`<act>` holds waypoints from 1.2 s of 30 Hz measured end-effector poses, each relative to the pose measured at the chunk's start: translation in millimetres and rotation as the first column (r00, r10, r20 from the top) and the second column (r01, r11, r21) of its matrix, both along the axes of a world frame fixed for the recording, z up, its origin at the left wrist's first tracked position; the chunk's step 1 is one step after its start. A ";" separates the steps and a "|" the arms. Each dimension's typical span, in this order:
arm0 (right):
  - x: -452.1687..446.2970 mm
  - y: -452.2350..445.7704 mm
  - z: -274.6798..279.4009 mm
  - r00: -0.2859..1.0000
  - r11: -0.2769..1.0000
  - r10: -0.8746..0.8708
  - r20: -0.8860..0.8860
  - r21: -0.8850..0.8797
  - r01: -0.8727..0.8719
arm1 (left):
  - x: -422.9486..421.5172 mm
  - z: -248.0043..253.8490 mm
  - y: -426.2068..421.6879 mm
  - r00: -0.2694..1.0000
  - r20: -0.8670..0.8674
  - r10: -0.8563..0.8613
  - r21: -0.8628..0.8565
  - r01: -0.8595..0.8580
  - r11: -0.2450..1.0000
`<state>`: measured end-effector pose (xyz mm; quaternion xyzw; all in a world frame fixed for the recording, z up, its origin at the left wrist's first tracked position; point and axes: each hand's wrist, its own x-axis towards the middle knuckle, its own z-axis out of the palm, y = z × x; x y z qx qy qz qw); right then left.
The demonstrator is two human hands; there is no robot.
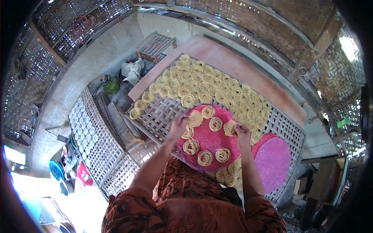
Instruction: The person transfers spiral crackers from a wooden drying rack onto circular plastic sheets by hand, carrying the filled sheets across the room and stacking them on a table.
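A round pink tray [208, 145] with a textured surface lies before me, bearing several coiled, noodle-like dough rounds [204, 157]. At its left rim my left hand [178, 127] is closed, fingertips pinching the edge of a pale, flatter-looking dough round [195, 118]. On the right side my right hand [243, 134] pinches the edge of another coiled dough round [230, 128]. Many more coiled dough rounds [205, 85] sit in close rows on a woven bamboo rack [157, 114] beyond the tray. Some rounds near my body are partly hidden by my right forearm.
A second pink round tray [272, 163] lies on the rack at right. Another woven rack [107, 149] at left carries small whitish discs [82, 126]. A green gas cylinder [110, 84], a white bag [132, 71] and a slatted wooden stand [156, 46] are behind.
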<state>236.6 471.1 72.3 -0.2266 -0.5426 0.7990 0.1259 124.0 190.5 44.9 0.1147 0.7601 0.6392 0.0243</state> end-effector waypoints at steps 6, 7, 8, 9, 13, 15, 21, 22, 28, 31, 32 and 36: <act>-64.2 -133.2 9.3 0.952 0.910 0.296 0.083 0.278 -0.307 | -5.6 35.6 -145.6 0.887 0.390 0.247 0.486 -0.426 0.764; -79.4 -159.3 2.3 0.931 0.887 0.361 0.060 0.285 -0.362 | -10.3 22.0 -181.7 0.898 0.358 0.258 0.453 -0.408 0.793; -95.4 -186.5 -9.9 0.910 0.869 0.412 0.041 0.281 -0.407 | -10.7 19.7 -207.5 0.893 0.360 0.271 0.447 -0.420 0.790; -111.6 -213.7 -25.2 0.887 0.850 0.461 0.023 0.277 -0.448 | -11.4 19.1 -230.7 0.865 0.350 0.360 0.441 -0.491 0.752; -159.1 -317.7 -56.1 0.824 0.826 0.564 0.052 -0.019 -0.564 | -14.3 20.6 -298.4 0.780 0.392 0.488 0.393 -0.621 0.678; -173.3 -352.5 -67.9 0.823 0.816 0.567 0.013 -0.142 -0.560 | -21.3 9.9 -325.1 0.771 0.415 0.483 0.383 -0.629 0.676; -186.7 -383.9 -80.8 0.869 0.356 0.444 0.220 0.846 -0.396 | -48.7 1.1 -348.7 0.829 0.478 0.289 0.294 -0.461 0.837; -182.8 -386.8 -72.0 0.917 0.405 0.380 0.119 0.870 -0.281 | -55.9 2.8 -342.0 0.823 0.523 0.222 0.284 -0.413 0.865; -195.5 -377.1 -14.6 0.840 0.872 0.487 0.240 -0.193 -0.451 | -99.1 -3.8 -282.3 0.715 0.646 -0.268 0.565 -0.212 0.797; -209.7 -362.3 -30.1 0.897 0.881 0.391 0.207 0.197 -0.430 | -119.5 -8.4 -274.7 0.699 0.667 -0.258 0.469 -0.125 0.874; -215.5 -359.3 -38.7 0.910 0.845 0.372 0.182 0.341 -0.413 | -125.1 -12.3 -280.0 0.807 0.559 -0.190 0.380 -0.045 0.924; -230.8 -368.5 -65.8 0.937 0.880 0.270 0.221 0.338 -0.334 | -148.5 -27.6 -315.8 0.887 0.432 -0.162 0.310 0.023 0.951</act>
